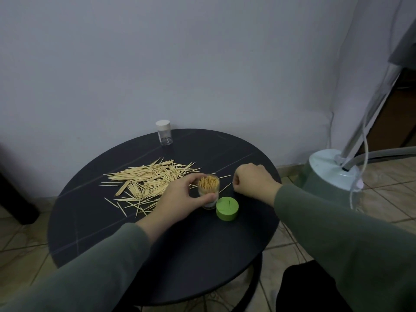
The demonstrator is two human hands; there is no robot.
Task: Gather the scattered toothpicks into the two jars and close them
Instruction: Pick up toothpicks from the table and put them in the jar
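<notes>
Round dark tabletop (94, 221). Left hand (180, 199) grips an open clear jar (208, 188) near centre, thumb and fingers curled round its sides; jar stands upright, packed full of toothpicks standing on end. Green lid (227, 208) sits on the tabletop just right and near of that jar, touching or almost touching it, slot side up. Right hand (252, 180) is right of the jar, fingers curled into a fist, knuckles up; looks like it pinches a toothpick at the tabletop, but what it holds is too small to tell for sure. A couple of loose toothpicks lie between the hand and jar. Toothpick pile (148, 181) spreads left and far of the jar, scattered flat. Second jar (165, 132) stands at the far edge, white cap on, nearly empty. Grey-green sleeves on both arms. Appliance base (331, 176) with hoses on the tiled floor at right.
</notes>
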